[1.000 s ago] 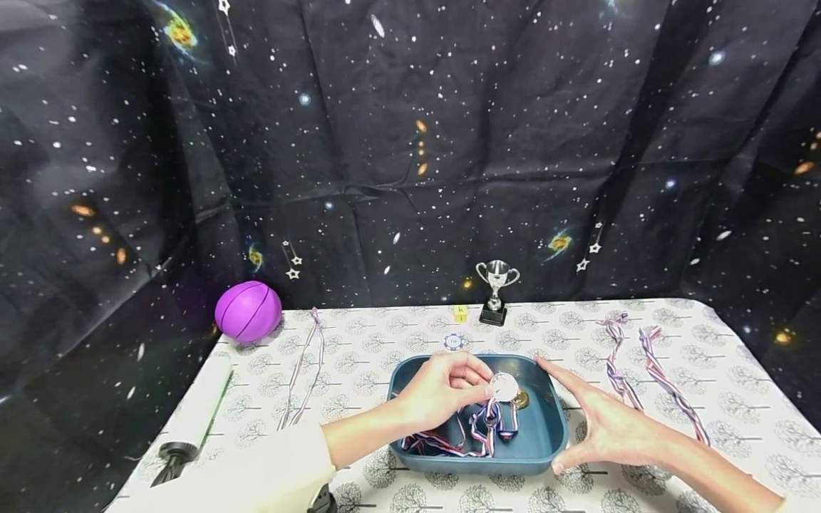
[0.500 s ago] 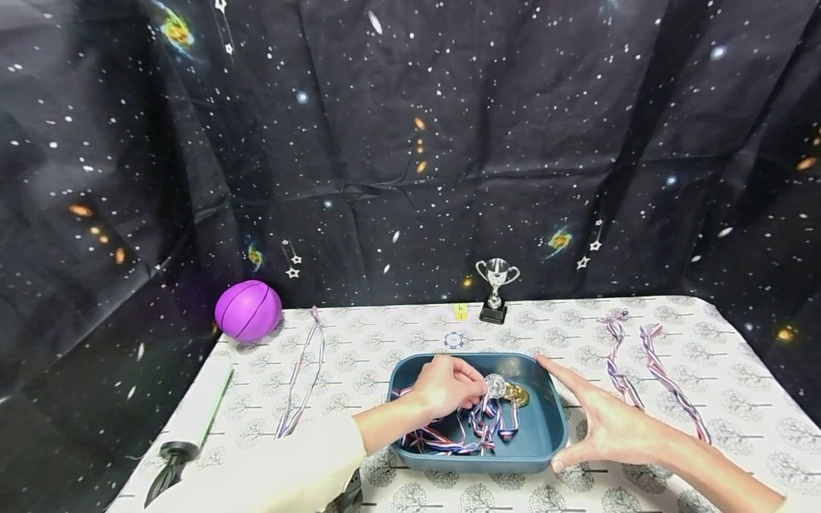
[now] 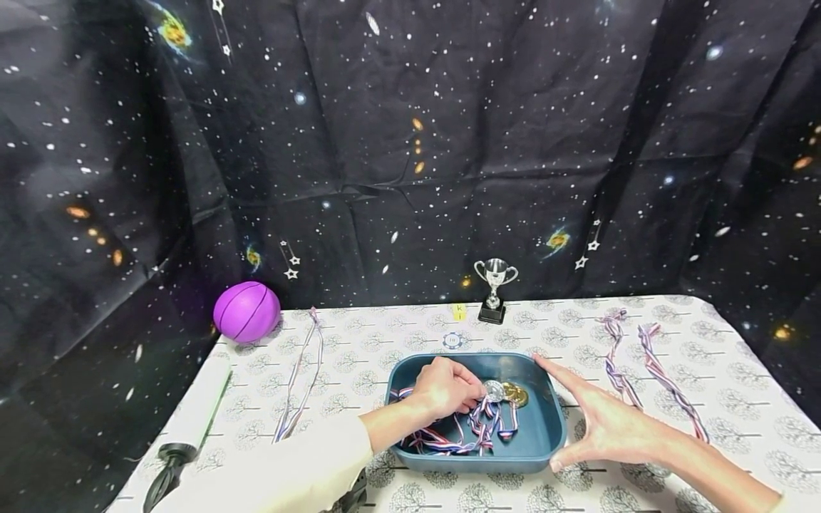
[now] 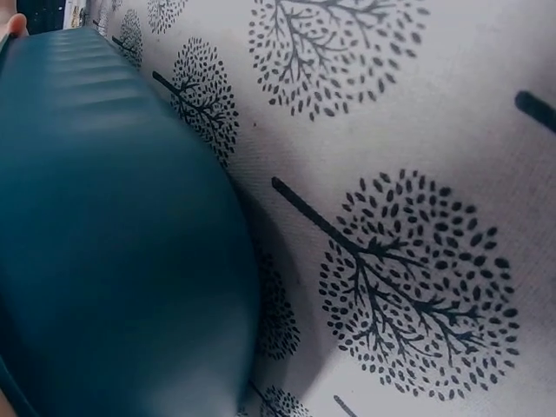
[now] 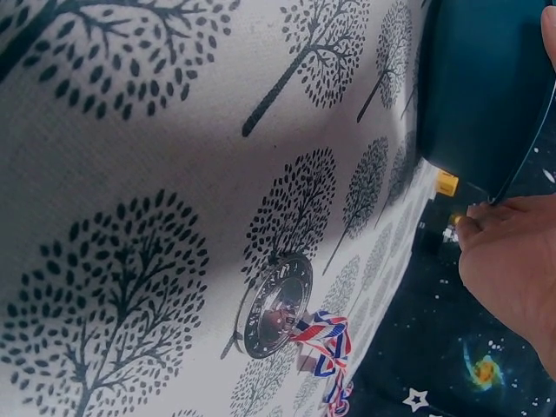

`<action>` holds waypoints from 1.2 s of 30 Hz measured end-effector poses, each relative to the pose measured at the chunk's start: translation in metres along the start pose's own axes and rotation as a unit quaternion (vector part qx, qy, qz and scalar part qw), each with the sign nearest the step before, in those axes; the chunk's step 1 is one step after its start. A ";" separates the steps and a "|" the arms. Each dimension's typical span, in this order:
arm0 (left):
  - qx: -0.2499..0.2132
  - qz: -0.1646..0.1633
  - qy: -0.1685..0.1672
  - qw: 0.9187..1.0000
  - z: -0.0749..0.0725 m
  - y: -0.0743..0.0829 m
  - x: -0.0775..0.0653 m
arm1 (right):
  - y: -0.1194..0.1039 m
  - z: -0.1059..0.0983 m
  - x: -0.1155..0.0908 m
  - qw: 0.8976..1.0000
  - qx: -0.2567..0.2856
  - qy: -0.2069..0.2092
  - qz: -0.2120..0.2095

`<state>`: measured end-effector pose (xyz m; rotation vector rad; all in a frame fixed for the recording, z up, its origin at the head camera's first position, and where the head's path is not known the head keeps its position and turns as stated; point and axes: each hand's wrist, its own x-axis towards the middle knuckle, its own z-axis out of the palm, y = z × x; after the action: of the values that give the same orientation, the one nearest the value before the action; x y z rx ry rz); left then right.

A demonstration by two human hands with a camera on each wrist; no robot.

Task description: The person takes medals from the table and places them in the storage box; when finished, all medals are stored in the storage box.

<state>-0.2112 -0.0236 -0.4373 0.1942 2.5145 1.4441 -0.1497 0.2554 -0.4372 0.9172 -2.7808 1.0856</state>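
Note:
In the head view my left hand [image 3: 445, 388] reaches into a dark teal tub [image 3: 539, 445] and pinches the edge of a silver medal [image 3: 494, 391]. Right beside that medal, overlapping gold medals [image 3: 518, 394] lie in the tub. Red, white and blue ribbons [image 3: 442, 445] are bunched along its left and middle. My right hand [image 3: 603, 420] spreads at the tub's right end, fingertips at the far corner and thumb near the front one. The right wrist view shows this hand [image 5: 512, 269] by the tub wall [image 5: 482, 87]. The left wrist view has the tub's outer side [image 4: 122, 234].
A ribboned silver medal [image 5: 276, 306] lies on the tree-print cloth near my right wrist. Ribbons [image 3: 670, 381] stretch along the right; another [image 3: 301, 377] lies left. Behind stand a small trophy [image 3: 494, 288] and yellow block [image 3: 459, 311]. A purple ball [image 3: 247, 311] and pump [image 3: 195, 406] are left.
My left hand has lowered the silver medal and shifted it slightly left, down beside the gold medals. My right hand stays at the tub's right end.

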 end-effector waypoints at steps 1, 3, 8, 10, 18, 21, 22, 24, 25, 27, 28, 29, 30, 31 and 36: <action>-0.002 0.000 0.000 1.000 0.000 0.000 0.000 | 0.000 0.000 0.000 1.000 0.000 0.000 0.000; -0.004 -0.001 0.001 1.000 0.000 0.000 0.000 | 0.000 0.000 0.001 1.000 0.000 0.000 0.000; -0.005 0.000 -0.002 1.000 -0.002 0.001 -0.002 | -0.001 0.000 0.001 1.000 0.001 0.000 0.002; -0.003 0.002 -0.004 1.000 -0.003 0.001 -0.003 | -0.001 0.000 0.001 1.000 0.001 0.000 0.003; -0.014 0.028 -0.021 0.999 -0.021 0.004 -0.007 | -0.002 -0.003 -0.002 1.000 0.000 0.004 0.012; -0.012 0.055 -0.036 0.998 -0.034 0.006 -0.011 | -0.003 -0.009 -0.006 1.000 0.015 0.008 0.020; -0.010 0.066 -0.040 0.997 -0.040 0.006 -0.012 | -0.003 -0.012 -0.008 1.000 0.020 0.009 0.022; 0.008 0.094 -0.046 0.995 -0.050 0.006 -0.015 | -0.002 -0.017 -0.013 0.999 0.017 0.013 0.032; 0.018 0.109 -0.049 0.993 -0.055 0.005 -0.017 | -0.002 -0.020 -0.016 0.999 0.012 0.017 0.039; 0.049 0.144 -0.047 0.987 -0.066 0.003 -0.021 | 0.000 -0.027 -0.022 0.999 -0.007 0.025 0.047; 0.062 0.160 -0.047 0.984 -0.072 0.002 -0.024 | 0.002 -0.030 -0.026 0.998 -0.019 0.028 0.055; 0.074 0.178 -0.046 0.980 -0.077 0.001 -0.027 | 0.003 -0.034 -0.029 0.998 -0.026 0.033 0.056; 0.083 0.194 -0.045 0.977 -0.083 0.000 -0.030 | 0.005 -0.036 -0.033 0.997 -0.030 0.038 0.057; 0.092 0.209 -0.043 0.973 -0.089 -0.002 -0.033 | 0.006 -0.039 -0.036 0.997 -0.038 0.044 0.060; 0.151 0.246 -0.029 0.957 -0.119 -0.011 -0.050 | 0.020 -0.046 -0.055 0.992 -0.072 0.082 0.064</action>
<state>-0.1953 -0.1396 -0.3820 0.9603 2.7462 1.1559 -0.1237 0.3246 -0.4268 0.6139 -2.7675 0.9140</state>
